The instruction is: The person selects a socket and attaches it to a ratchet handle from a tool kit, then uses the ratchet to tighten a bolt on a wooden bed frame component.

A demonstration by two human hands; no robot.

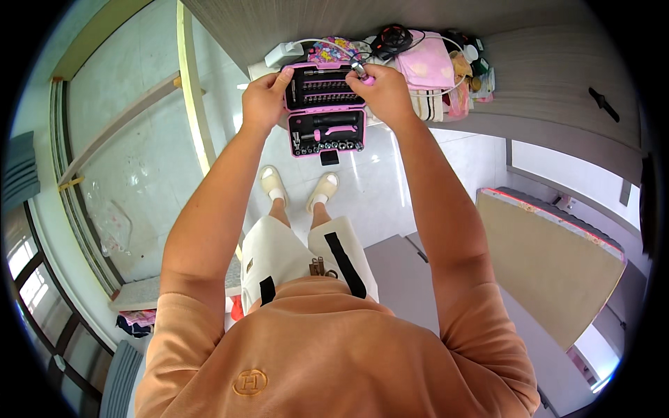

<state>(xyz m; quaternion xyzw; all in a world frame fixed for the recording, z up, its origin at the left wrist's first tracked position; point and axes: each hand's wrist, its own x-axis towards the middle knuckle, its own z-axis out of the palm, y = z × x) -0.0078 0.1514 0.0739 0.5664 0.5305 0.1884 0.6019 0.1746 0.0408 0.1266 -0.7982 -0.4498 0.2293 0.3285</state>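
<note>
An opened tool case [326, 110], black inside with pink edges, is held up in front of me over the edge of a cluttered ledge. My left hand [262, 103] grips its left edge, thumb on top. At the upper right corner, my right hand [387, 94] is closed round a ratchet wrench [358, 70] with a metal head and pink handle. Rows of screwdriver bits [326, 87] fill the upper half. The lower half carries a pink-handled tool [340, 130] and a row of metal sockets [327, 148]. Whether my right hand also touches the case is unclear.
Behind the case, the ledge holds a white power adapter [283, 54], a coiled black cable [391, 42], a pink cloth [426, 61] and several small bottles. A pale wooden frame [195, 90] stands at left. A large tan board [550, 258] leans at right.
</note>
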